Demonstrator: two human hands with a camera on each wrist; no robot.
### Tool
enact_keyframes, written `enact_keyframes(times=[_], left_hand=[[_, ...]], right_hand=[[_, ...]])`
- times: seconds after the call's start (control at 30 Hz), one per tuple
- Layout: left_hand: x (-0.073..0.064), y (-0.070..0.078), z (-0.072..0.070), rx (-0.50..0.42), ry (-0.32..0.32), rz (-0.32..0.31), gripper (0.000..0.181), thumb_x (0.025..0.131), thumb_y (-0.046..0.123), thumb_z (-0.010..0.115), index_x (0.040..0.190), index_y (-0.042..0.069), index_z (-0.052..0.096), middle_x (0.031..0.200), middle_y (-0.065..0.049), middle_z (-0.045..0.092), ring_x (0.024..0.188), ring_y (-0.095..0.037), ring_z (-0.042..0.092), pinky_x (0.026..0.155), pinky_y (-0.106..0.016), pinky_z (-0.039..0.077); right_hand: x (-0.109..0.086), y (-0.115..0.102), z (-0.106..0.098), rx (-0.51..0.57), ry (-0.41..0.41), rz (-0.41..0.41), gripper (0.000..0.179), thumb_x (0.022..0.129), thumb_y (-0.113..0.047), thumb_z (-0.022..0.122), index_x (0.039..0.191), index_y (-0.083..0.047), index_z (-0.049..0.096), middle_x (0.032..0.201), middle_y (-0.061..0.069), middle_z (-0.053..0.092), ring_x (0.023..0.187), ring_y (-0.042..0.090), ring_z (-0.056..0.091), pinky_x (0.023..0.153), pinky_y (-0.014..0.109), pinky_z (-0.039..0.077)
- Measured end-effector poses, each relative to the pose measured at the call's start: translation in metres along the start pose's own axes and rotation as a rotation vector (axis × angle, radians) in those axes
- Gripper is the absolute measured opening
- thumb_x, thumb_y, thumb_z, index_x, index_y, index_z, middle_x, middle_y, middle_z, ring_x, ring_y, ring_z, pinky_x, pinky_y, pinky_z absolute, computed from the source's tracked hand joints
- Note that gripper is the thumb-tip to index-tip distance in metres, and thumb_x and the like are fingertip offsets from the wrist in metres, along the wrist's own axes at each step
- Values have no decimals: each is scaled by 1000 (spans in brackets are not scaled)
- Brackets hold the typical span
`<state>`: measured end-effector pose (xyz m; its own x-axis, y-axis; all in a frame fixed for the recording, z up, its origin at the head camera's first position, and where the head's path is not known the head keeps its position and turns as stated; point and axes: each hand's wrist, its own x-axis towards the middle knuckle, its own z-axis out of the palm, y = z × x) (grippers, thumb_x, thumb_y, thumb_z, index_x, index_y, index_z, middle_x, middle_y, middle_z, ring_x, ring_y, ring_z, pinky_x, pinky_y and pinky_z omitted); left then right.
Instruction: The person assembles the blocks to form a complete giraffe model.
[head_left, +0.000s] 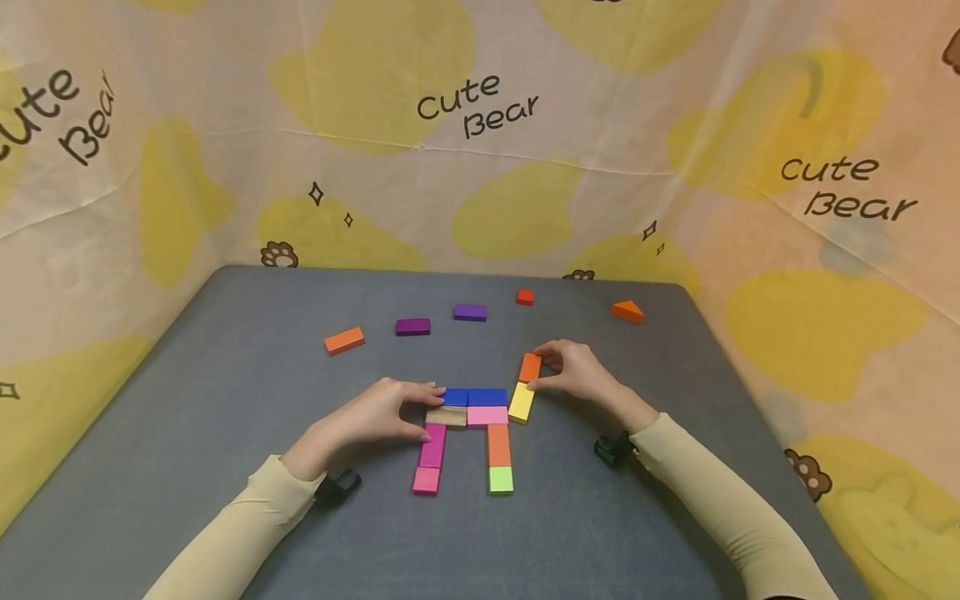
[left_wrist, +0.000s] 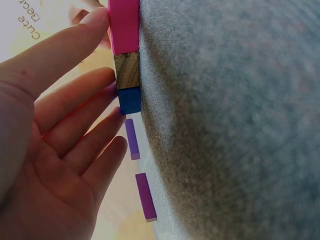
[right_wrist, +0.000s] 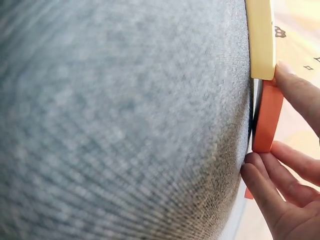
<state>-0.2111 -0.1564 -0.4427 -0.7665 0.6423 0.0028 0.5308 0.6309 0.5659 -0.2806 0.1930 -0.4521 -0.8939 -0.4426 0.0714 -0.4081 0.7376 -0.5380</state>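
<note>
Flat coloured blocks form a figure on the grey table. My left hand (head_left: 381,410) lies at its left side, fingers fairly straight. Its fingertips touch the left blue block (head_left: 456,397) and the wooden block (left_wrist: 127,71), its thumb the magenta block (head_left: 432,447). My right hand (head_left: 577,372) pinches an orange block (head_left: 530,367) lengthwise, fingers at the far end, thumb at the seam with the yellow block (head_left: 521,403). These two slant up from the figure's right. A second blue block (head_left: 487,397) and a light pink block (head_left: 487,415) complete the middle rows.
Below stand a pink block (head_left: 426,480), another orange block (head_left: 498,446) and a lime green block (head_left: 501,479). Farther back lie a loose orange block (head_left: 344,341), two purple blocks (head_left: 412,327), a red block (head_left: 525,297) and an orange triangle (head_left: 627,312). Printed cloth (head_left: 360,175) walls the table.
</note>
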Motion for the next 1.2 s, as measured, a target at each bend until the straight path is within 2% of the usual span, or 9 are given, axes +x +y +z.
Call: enact_keyframes(times=[0.73,1.2], left_hand=[[0,2,0,-4,-6,-5,51,77,32,79,123,17,65,136,2,56,131,-17,48,105,-47,39],[0,2,-1,7,-2,3,51,76,32,79,123,17,65,136,1,55,131,-17,48,105,-45,40]], right_hand=[[2,2,0,6,-14,-15,54,76,-37,79,119,-7,65,113,9,65,98,21,63,88,37,53],[2,0,0,-12,-15,-13,54,75,-38,79,118,-8,66,110,8,66,95,20,62,86,37,53]])
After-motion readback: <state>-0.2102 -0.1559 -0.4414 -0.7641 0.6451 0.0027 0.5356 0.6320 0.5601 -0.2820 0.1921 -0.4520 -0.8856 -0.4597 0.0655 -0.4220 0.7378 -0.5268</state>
